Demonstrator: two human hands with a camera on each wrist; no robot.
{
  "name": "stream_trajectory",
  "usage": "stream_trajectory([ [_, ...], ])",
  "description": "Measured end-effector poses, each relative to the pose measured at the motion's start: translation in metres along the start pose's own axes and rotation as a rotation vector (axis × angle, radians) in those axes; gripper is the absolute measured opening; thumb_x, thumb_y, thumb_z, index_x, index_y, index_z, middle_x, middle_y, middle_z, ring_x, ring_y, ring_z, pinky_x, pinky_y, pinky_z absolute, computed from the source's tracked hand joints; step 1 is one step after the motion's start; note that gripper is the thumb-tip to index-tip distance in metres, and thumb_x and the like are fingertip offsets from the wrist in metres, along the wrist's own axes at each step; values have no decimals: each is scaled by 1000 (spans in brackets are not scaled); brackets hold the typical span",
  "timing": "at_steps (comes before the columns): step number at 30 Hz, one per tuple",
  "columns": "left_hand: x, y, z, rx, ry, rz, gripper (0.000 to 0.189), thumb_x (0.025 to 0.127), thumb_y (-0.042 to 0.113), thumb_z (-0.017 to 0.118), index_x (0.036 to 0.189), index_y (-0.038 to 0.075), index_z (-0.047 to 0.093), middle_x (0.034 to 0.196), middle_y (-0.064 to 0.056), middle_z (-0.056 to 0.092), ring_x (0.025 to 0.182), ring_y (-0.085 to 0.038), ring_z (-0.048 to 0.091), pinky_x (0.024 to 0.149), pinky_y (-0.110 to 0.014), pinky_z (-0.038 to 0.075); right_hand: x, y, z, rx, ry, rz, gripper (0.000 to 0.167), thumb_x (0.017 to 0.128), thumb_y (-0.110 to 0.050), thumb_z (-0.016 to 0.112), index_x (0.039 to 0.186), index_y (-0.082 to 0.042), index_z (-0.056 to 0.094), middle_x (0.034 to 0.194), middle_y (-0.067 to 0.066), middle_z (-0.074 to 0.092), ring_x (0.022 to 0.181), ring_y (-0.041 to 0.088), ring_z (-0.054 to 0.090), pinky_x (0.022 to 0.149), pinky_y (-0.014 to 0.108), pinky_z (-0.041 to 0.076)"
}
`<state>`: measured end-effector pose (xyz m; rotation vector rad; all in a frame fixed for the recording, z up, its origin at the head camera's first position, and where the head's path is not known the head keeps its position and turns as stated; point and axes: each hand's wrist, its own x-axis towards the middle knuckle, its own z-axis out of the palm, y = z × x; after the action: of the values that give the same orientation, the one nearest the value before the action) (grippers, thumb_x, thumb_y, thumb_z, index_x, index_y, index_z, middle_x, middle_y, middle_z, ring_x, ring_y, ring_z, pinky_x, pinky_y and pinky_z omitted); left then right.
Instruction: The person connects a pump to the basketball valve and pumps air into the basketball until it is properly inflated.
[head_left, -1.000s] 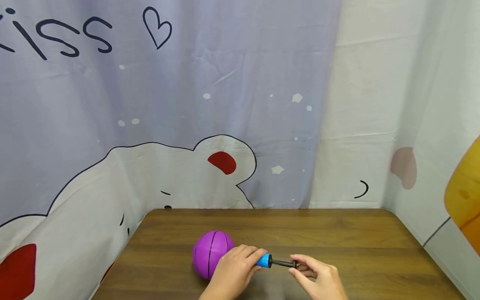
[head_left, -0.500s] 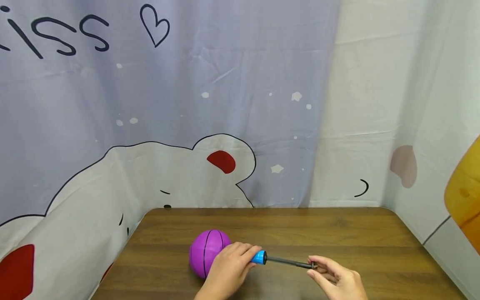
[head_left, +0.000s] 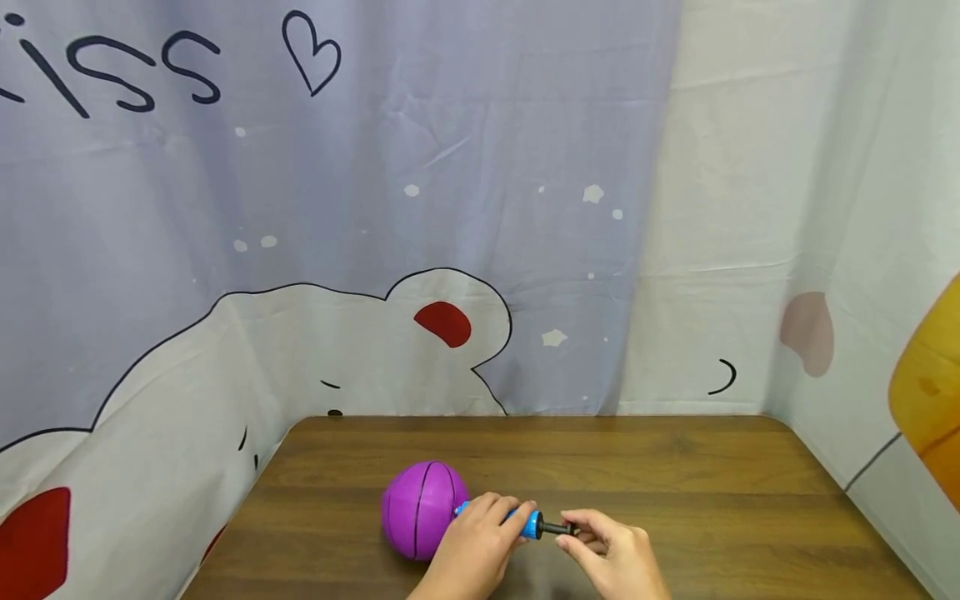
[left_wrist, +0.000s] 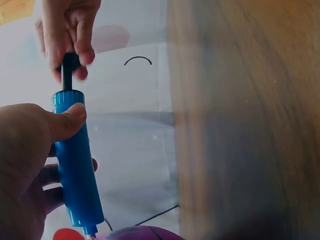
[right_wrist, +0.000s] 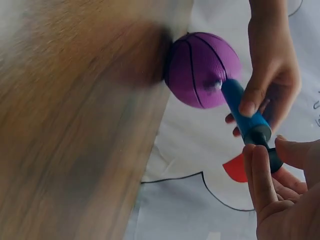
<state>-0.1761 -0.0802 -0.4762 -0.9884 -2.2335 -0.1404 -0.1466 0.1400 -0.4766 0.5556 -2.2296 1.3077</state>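
A purple ball (head_left: 418, 510) with black seam lines rests on the table, left of both hands. My left hand (head_left: 476, 546) grips the blue barrel of a hand pump (left_wrist: 79, 165), thumb along its side. The nozzle end of the pump meets the ball's side in the right wrist view, where the purple ball (right_wrist: 200, 70) shows a small pale spot at the contact. With thumb and fingers my right hand (head_left: 611, 554) pinches the black handle at the pump's other end. A short length of dark rod shows between barrel and handle.
The brown wooden table (head_left: 712, 467) extends to both sides of the hands. A printed curtain (head_left: 510, 167) with cartoon bears and lettering hangs behind the table and along its left and right sides.
My right hand first drew the pump handle out to the right, then moved back left, so the rod is mostly inside the barrel. The left hand and ball shifted slightly.
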Motion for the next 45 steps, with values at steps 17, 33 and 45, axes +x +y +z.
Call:
stream_trajectory([
  [17, -7, -17, -3, -104, -40, -47, 48, 83, 27, 82, 128, 25, 63, 111, 10, 67, 99, -9, 63, 86, -26, 56, -9, -5, -35, -56, 44, 202, 27, 76, -2, 85, 97, -16, 76, 82, -7, 75, 68, -2, 67, 59, 19, 58],
  [33, -4, -16, -4, -48, 33, -20, 43, 82, 23, 81, 122, 15, 68, 107, 4, 69, 96, -12, 63, 90, -30, 55, -8, -2, -37, -88, 52, 112, 26, 77, -2, 84, 98, -14, 75, 82, -5, 75, 68, -3, 66, 58, 16, 56],
  [45, 5, 3, -5, -23, -58, 21, 42, 87, 29, 79, 124, 14, 67, 110, 4, 69, 101, -12, 64, 87, -28, 57, 2, -3, -3, 12, -101, 59, 18, 86, -9, 78, 103, -7, 73, 85, 1, 75, 72, 0, 68, 61, 19, 59],
])
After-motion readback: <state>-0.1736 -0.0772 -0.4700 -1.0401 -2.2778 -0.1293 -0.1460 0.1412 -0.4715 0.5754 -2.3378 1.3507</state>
